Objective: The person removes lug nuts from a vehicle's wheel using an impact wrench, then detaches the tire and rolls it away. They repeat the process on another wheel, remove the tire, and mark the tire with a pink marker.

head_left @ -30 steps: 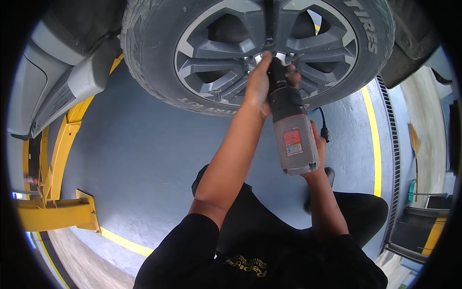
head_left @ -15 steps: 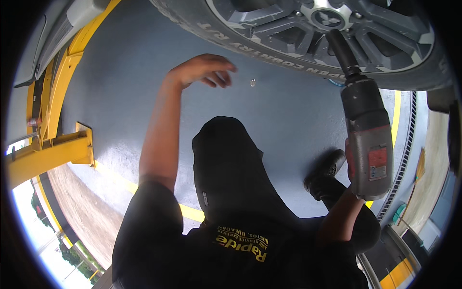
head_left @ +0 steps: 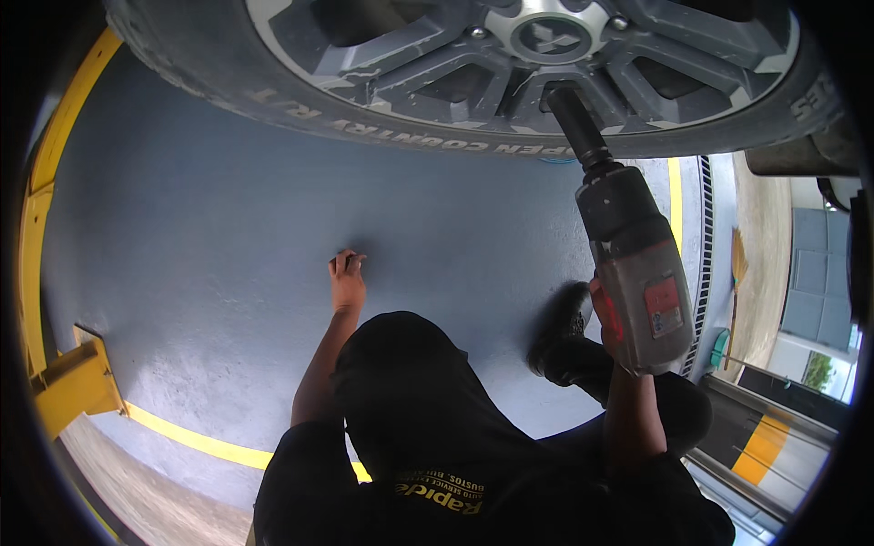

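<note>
Impact wrench [head_left: 642,291], grey and black with a red label, sits in the right hand [head_left: 604,314], whose fingers close around its handle under the body; much of that grip is hidden. The left hand [head_left: 347,282] reaches down toward the blue-grey floor [head_left: 228,218], its fingers bent and bunched together, a dark shadow just beside them. Whether they pinch something small or touch the floor, I cannot tell.

From the wrench's nose a long black socket [head_left: 578,127] slants up to the wheel [head_left: 546,68], its end over the spokes just below the hub cap [head_left: 551,39]. I cannot tell whether it touches the metal. Two shiny lug nuts [head_left: 476,32] show on either side of the cap. The dark tyre [head_left: 410,136] curves around the rim, above the far edge of the floor.

Between the hands and lower down are a knee [head_left: 401,364] in black trousers and a black boot [head_left: 560,328]. A yellow line [head_left: 675,196] and a drain grate [head_left: 703,246] run along the floor's right edge, with a broom [head_left: 738,259] beyond. A yellow steel frame [head_left: 77,387] stands at its left edge.
</note>
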A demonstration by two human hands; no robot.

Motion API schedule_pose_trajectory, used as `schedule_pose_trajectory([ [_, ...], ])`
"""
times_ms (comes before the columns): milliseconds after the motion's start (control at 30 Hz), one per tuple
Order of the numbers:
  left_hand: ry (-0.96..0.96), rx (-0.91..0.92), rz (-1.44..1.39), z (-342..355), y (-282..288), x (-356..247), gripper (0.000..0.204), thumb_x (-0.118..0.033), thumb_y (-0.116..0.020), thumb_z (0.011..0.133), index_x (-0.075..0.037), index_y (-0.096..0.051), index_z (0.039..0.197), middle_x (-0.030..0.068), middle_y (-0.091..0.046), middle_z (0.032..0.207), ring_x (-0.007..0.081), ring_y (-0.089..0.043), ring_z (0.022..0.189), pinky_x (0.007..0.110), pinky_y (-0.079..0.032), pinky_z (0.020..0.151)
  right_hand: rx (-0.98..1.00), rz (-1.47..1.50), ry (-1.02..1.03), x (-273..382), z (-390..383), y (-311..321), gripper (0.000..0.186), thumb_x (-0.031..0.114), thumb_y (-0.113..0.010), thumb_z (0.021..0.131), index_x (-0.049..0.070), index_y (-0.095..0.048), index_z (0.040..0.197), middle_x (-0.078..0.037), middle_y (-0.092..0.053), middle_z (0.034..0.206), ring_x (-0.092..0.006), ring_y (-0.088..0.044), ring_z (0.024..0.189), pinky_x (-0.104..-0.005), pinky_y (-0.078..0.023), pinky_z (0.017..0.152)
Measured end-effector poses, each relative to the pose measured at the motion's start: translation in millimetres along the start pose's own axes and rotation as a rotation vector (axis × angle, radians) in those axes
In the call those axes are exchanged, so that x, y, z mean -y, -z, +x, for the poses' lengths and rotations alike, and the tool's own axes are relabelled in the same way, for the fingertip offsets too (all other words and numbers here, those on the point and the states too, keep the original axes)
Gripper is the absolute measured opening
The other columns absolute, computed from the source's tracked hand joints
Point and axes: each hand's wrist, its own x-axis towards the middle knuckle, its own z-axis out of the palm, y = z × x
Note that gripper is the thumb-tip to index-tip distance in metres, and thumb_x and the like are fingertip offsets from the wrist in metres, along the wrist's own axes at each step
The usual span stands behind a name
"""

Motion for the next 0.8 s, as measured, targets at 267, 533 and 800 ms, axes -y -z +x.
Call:
schedule_pose_trajectory([
  [267,-0.080,0.897,-0.955,134.6,250.2,-378.7,0.030,-0.018,-0.047,0.092,-0.002,-0.064,0.111,0.0041,-0.062,0.094,0.0163,-0.058,0.095,0.034,-0.048,0.083,-0.245,-0.584,0.236,138.3,24.3,-5.0,0.040,0.025,-0.069,0.088,0.006,-0.061,0.122,-0.004,-0.071,0.095,-0.0152,-0.069,0.077,-0.0266,-0.054,0.072],
  [533,0.227,0.766,-1.558,132.3,358.3,-619.9,0.028,-0.034,-0.058,0.095,-0.008,-0.061,0.103,0.0060,-0.066,0.096,0.0197,-0.063,0.090,0.037,-0.053,0.083,-0.087,-0.970,0.610,230.9,9.5,-47.8,0.056,0.014,-0.077,0.070,-0.003,-0.058,0.120,-0.012,-0.068,0.099,-0.0194,-0.067,0.083,-0.0284,-0.052,0.077],
  [800,0.084,1.037,-2.142,129.8,326.7,-638.1,0.026,-0.037,-0.059,0.094,-0.011,-0.055,0.092,0.0042,-0.061,0.086,0.0236,-0.061,0.088,0.041,-0.054,0.078,-0.005,-0.999,0.677,227.3,12.8,-27.8,0.047,0.016,-0.076,0.076,0.001,-0.060,0.117,-0.014,-0.068,0.108,-0.0263,-0.071,0.085,-0.0309,-0.054,0.072],
])
